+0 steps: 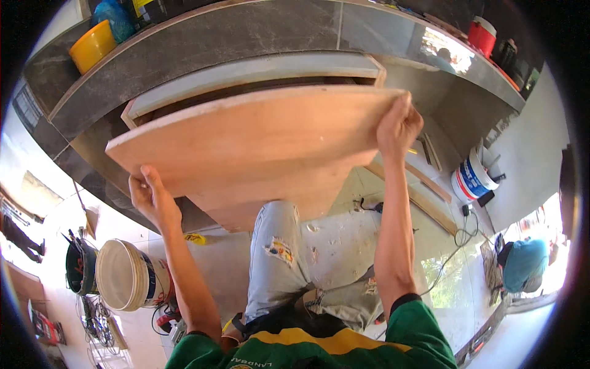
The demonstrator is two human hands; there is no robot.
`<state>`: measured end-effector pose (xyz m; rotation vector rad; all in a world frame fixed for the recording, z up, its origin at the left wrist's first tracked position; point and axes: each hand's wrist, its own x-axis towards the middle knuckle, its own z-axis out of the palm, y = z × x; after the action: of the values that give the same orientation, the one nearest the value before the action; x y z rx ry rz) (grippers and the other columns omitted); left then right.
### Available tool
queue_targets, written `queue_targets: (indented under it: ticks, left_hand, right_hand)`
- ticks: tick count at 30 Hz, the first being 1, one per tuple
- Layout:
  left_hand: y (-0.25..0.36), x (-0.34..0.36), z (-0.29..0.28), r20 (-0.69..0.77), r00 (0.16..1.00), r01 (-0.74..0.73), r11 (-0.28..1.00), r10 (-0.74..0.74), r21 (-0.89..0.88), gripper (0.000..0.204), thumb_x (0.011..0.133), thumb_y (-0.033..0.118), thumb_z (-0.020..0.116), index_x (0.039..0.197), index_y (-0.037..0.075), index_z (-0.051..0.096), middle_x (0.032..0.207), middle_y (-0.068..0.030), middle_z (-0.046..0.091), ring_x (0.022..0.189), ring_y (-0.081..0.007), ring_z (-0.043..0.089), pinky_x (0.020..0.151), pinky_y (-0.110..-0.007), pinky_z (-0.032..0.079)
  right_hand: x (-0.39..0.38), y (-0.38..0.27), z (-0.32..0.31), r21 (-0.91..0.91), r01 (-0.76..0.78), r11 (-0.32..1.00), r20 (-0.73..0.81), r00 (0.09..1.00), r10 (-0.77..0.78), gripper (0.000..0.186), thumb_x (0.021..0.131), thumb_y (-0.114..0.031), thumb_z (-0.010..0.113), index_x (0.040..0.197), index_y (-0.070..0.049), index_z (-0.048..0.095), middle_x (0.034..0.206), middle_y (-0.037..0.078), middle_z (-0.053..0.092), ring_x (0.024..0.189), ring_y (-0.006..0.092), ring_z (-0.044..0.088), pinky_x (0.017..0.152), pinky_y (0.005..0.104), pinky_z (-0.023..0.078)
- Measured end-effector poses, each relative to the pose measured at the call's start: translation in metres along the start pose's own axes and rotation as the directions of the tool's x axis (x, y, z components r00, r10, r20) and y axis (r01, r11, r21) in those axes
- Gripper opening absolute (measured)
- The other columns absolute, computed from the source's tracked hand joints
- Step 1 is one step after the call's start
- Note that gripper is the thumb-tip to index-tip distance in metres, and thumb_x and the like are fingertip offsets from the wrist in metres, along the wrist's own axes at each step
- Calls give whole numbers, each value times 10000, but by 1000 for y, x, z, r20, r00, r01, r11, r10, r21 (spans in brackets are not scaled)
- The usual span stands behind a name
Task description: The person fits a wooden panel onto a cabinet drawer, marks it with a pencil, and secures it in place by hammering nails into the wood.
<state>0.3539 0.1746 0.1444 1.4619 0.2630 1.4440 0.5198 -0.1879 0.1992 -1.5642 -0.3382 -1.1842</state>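
Note:
A wide light-brown plywood board [258, 132] spans the space before me, tilted, its right end higher than its left. My left hand [155, 198] is closed on the board's lower left edge, thumb on the near face. At the upper right corner, my right hand [398, 126] grips the same board with bent fingers. Behind it a pale wooden box frame [258, 69] sits under the dark tiled counter [246, 37]. More plywood [270, 197] shows below the board; whether it is a separate piece I cannot tell. My knee is close to this lower plywood.
White buckets stand left [126, 277] and right [473, 178]. A black bucket [80, 264] holds tools. Wood strips [424, 200] and a cable [452, 252] lie on the tiled floor. On the counter are a yellow tub [92, 46] and a red jug [481, 35]. A person [525, 264] is at far right.

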Motion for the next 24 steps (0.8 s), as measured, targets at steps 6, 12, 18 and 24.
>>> queue_targets:
  ticks: [6,12,18,24]
  left_hand:
    - [24,-15,-13,31,999,-27,997,25,75,458,940,436,626,1085,3,593,924,-22,577,853,-108,501,794,-260,412]
    - [-13,-21,-58,107,992,56,990,-70,130,646,974,407,573,1427,-16,390,1346,-134,505,1225,-203,476,1060,-348,360]
    - [-13,-28,-66,75,994,72,995,-77,66,667,999,402,521,1455,-45,327,1429,-170,437,1299,-236,432,1100,-391,336]
    - [-36,-45,-119,-74,989,139,966,-126,218,701,977,428,527,1436,-60,318,1379,-147,446,1248,-226,447,1079,-367,343]
  right_hand:
    - [-11,-9,-24,-163,65,984,-1,998,-66,560,983,-449,398,651,-1,443,551,103,398,536,168,394,497,375,303]
    - [-30,19,-38,-75,-9,997,-23,1000,7,574,994,-535,383,864,9,509,732,94,517,673,173,502,640,331,411]
    - [-33,26,-43,91,-129,987,-57,989,135,569,995,-587,364,980,-30,478,903,81,524,778,177,528,713,332,480]
    - [-38,2,-62,254,-207,945,125,976,180,451,1021,-500,385,973,-57,460,906,54,487,822,168,494,691,352,461]
